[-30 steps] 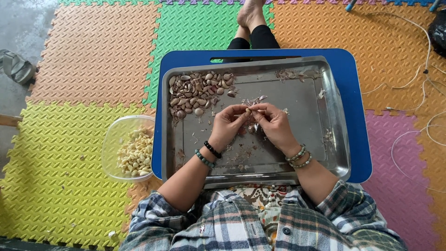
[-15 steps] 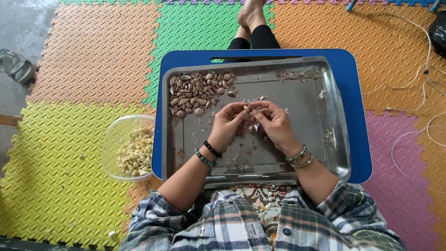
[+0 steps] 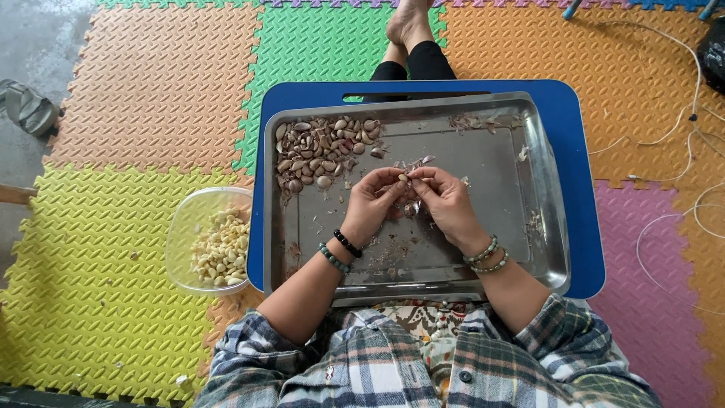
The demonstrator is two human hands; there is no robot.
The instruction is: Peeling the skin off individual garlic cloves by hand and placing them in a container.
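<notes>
A steel tray (image 3: pixel 544 189) rests on a blue lap table (image 3: pixel 574 128) over my legs. Over its middle, my left hand (image 3: pixel 371 205) and my right hand (image 3: pixel 445 202) meet fingertip to fingertip, pinching one small garlic clove (image 3: pixel 403 179) between them. A heap of unpeeled garlic cloves (image 3: pixel 321 151) lies in the tray's far left corner, just above my left hand. Bits of papery skin are scattered under and around both hands. Bead bracelets sit on both wrists.
A clear plastic bowl (image 3: pixel 181 242) of peeled pale cloves stands on the foam mat left of the tray. Coloured foam tiles cover the floor. White cords (image 3: pixel 680 136) trail at the right, and a grey sandal (image 3: pixel 26 109) lies at the far left.
Both hands stay over the tray's middle with only slight finger movement on the clove. Nothing else has moved.
</notes>
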